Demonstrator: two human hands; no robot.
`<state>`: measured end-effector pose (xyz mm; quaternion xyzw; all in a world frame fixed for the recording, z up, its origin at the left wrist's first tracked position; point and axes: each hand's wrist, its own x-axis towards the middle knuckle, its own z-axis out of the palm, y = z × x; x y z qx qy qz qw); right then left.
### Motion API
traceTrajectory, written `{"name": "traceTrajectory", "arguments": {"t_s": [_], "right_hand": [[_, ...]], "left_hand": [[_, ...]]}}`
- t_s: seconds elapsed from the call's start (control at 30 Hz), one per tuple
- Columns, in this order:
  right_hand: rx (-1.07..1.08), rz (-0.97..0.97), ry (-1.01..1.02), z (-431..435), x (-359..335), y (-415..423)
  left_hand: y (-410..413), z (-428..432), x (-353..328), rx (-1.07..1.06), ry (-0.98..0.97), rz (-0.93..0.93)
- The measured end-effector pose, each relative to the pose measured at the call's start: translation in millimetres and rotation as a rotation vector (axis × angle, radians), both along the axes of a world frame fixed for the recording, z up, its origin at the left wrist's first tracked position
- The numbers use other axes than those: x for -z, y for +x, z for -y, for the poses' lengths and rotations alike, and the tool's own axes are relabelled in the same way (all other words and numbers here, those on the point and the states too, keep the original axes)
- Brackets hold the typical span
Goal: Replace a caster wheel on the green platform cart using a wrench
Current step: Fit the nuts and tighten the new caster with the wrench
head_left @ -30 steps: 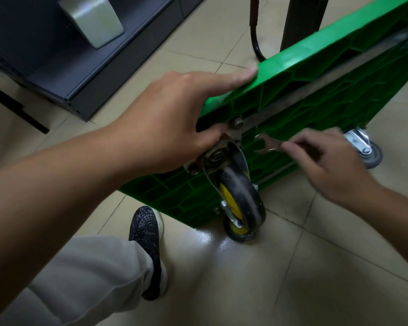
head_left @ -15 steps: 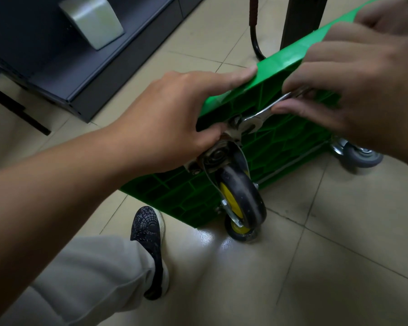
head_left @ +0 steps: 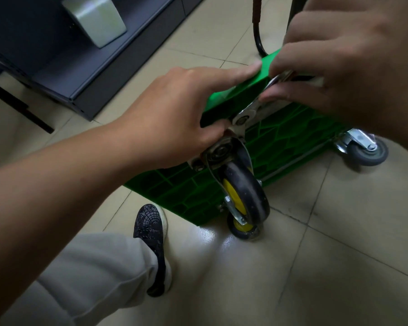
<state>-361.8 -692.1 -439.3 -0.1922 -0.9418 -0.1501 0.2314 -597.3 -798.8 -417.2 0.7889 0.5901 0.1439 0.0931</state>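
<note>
Grips green plastic platform cart (head_left: 292, 142) in left hand (head_left: 174, 114), pinches flat steel wrench (head_left: 257, 102) in right hand (head_left: 353, 67) — cocked, risks slipping off bolt (head_left: 242, 119) by left thumb.

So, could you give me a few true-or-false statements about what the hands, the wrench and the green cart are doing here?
1. The right hand holds the wrench, its head on a bolt beside the near caster. True.
2. The left hand hangs free, touching nothing. False: it grips the green cart by its edge.
3. The near caster has a red hub. False: the hub is yellow.
4. The green cart's ribbed underside faces the camera. True.
</note>
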Motion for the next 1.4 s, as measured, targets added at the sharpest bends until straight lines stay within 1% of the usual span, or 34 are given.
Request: {"name": "traceTrajectory", "arguments": {"t_s": [0.2,0.37,0.47,0.53,0.6,0.73,0.83,0.93,1.07,1.23,1.3,1.4], "right_hand": [[0.173,-0.209,-0.042,11,24,10],[0.299,-0.285,-0.242,17,57,8],[0.368,-0.406,-0.485,28,78,3],[0.366,-0.51,-0.701,38,90,-5],[0.339,-0.565,-0.859,48,102,-13],[0.217,-0.646,-1.089,65,118,-30],[0.158,-0.678,-1.193,66,121,-36],[0.157,-0.683,-1.199,63,124,-30],[0.2,-0.725,-1.131,72,135,-14],[0.398,-0.644,-1.095,76,156,27],[0.423,-0.595,-0.943,60,141,43],[0.381,-0.479,-0.613,31,97,56]], "left_hand": [[0,1,1,0.002,-0.004,0.014],[0,1,1,-0.004,-0.005,0.008],[1,0,0,-0.001,-0.01,0.001],[2,1,0,0.0,-0.007,-0.001],[2,1,0,0.004,0.002,-0.002],[2,1,1,0.01,0.004,0.001],[1,0,1,0.01,0.0,0.003],[1,0,0,0.003,-0.012,0.01],[1,2,-1,-0.003,-0.021,0.014],[3,3,-2,-0.004,-0.028,0.015],[2,3,-2,-0.003,-0.032,0.008],[2,3,-1,-0.002,-0.024,-0.001]]}}
